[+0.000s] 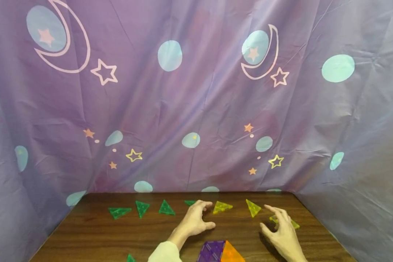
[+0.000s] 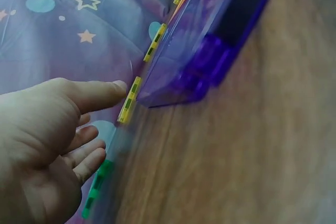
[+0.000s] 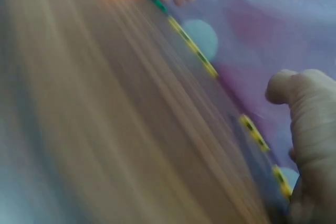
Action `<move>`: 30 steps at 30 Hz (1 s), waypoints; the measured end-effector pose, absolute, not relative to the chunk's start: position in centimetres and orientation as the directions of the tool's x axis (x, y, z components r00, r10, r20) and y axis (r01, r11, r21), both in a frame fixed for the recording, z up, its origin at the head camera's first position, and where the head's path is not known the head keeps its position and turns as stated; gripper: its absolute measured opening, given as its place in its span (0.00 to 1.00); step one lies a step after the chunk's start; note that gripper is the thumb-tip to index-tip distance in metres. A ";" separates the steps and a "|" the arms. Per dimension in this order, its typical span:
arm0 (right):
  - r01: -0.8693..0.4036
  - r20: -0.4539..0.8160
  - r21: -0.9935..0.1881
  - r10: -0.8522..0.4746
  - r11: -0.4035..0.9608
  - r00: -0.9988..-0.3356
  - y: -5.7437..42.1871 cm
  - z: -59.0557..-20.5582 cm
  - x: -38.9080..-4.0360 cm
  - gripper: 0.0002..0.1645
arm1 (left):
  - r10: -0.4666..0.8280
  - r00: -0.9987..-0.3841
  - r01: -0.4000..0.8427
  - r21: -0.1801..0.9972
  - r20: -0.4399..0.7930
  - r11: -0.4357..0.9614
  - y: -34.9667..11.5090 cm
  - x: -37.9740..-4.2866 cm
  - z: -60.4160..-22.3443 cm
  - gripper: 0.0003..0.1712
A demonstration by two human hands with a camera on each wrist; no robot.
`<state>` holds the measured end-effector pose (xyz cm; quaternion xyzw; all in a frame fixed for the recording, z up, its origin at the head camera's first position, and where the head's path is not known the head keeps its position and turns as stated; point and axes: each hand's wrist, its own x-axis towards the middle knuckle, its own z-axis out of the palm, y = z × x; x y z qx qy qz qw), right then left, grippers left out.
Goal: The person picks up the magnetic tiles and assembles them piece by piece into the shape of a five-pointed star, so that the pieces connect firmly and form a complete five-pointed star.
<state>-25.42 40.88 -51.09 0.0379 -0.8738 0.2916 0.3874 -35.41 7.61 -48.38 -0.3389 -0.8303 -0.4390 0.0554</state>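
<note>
My left hand (image 1: pixel 194 220) is held over the table with its thumb and fingers spread apart and nothing between them. Near its fingertips are a green triangular tile (image 1: pixel 189 202), partly hidden by the hand, and a yellow triangular tile (image 1: pixel 222 207). Farther right, my right hand (image 1: pixel 282 233) hovers with thumb and fingers apart, also holding nothing. Yellow pieces (image 1: pixel 295 224) show on both sides of it, partly covered. Another yellow triangle (image 1: pixel 253 208) lies just left of its fingers. Purple tiles (image 1: pixel 212 250) and an orange tile (image 1: pixel 230 253) sit side by side at the front, cut off by the frame.
Three green triangles (image 1: pixel 166 208) lie spaced along the back left of the brown wooden table (image 1: pixel 91 233). A small green tip (image 1: pixel 130 258) shows at the front edge of the view. A purple patterned cloth (image 1: pixel 196 109) hangs behind and at the sides.
</note>
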 end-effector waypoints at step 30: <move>-0.242 0.555 -0.437 0.048 0.866 -0.831 38.5 -51.6 -27.6 0.13 | 0.628 -0.681 0.724 0.477 0.377 0.499 8.4 -35.7 -49.1 0.13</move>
